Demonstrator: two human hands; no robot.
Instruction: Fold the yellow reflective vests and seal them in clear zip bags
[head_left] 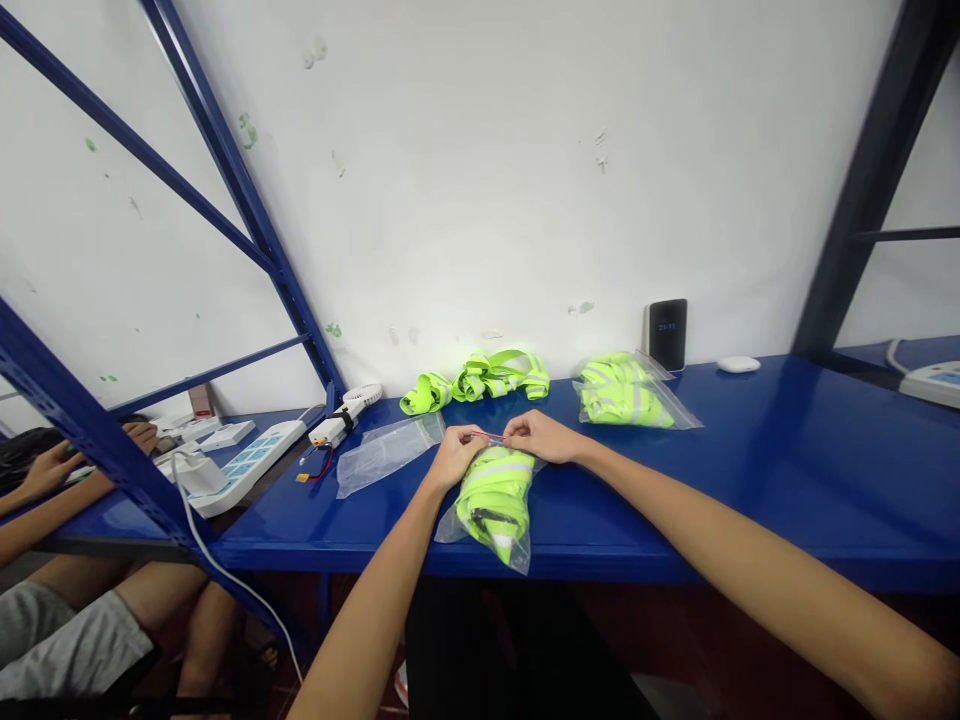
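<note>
A clear zip bag (522,548) with a folded neon-yellow reflective strap (495,495) inside lies at the front edge of the blue table. My left hand (459,455) pinches the left part of the bag's reddish seal strip. At the right part of that strip, my right hand (541,437) has its thumb and finger closed on it. The bag's closed corner points toward me, and its mouth faces the wall. Just left of my left hand, a flat clear bag (390,455) rests on the table.
Loose neon-yellow straps (480,378) lie along the wall. A filled bag (626,392), a phone (667,335) and a white case (739,364) are at the back right. A small fan (349,410) and power strip (251,465) stand left. A co-worker's hand (139,437) shows beyond the blue post (247,200).
</note>
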